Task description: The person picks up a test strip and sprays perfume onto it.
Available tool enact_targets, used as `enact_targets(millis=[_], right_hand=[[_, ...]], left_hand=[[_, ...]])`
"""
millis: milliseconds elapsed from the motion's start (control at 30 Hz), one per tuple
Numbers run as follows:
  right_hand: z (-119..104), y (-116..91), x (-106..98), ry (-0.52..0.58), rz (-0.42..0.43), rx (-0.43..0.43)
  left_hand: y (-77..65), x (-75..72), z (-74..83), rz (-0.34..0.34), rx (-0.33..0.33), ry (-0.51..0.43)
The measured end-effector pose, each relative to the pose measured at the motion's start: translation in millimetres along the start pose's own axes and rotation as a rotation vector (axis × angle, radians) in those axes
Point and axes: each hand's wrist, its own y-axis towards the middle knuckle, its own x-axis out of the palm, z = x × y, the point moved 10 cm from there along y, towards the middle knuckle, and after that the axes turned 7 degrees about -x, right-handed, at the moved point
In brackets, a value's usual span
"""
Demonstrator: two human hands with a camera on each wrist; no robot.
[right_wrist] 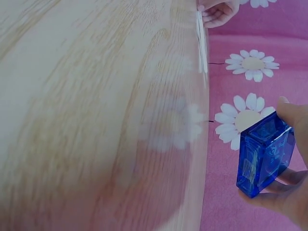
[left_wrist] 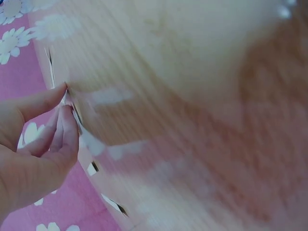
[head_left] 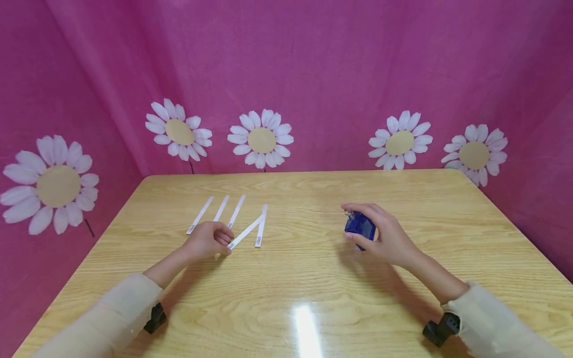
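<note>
A person's right hand (head_left: 394,242) grasps a blue bottle (head_left: 363,226), left hand (head_left: 207,241) pinches a white strip (head_left: 246,232) left of the bottle, four other strips (head_left: 200,215) lying there too

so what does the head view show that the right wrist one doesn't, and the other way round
Only the head view shows both cream sleeves and the black wrist devices, and lets five white strips be told apart. Only the right wrist view shows flower reflections on the tabletop. Both show the blue bottle in the right hand, the left hand at the strips, and the flowered pink curtain.
</note>
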Motion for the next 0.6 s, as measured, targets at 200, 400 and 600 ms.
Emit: enact_targets(millis=[200,400,600], right_hand=[[1.0,-1.9,-1.5,-0.012,-0.001,0.003],[1.7,-3.3,-1.2,-0.015,-0.006,0.007],[2.7,-4.4,2.0,0.002,-0.022,0.017]], left_hand=[[4.2,3.4,2.3,-0.059,0.036,0.008],[7.8,11.0,8.7,-0.069,0.084,0.034],[10.5,16.7,15.2,-0.047,0.116,0.082]])
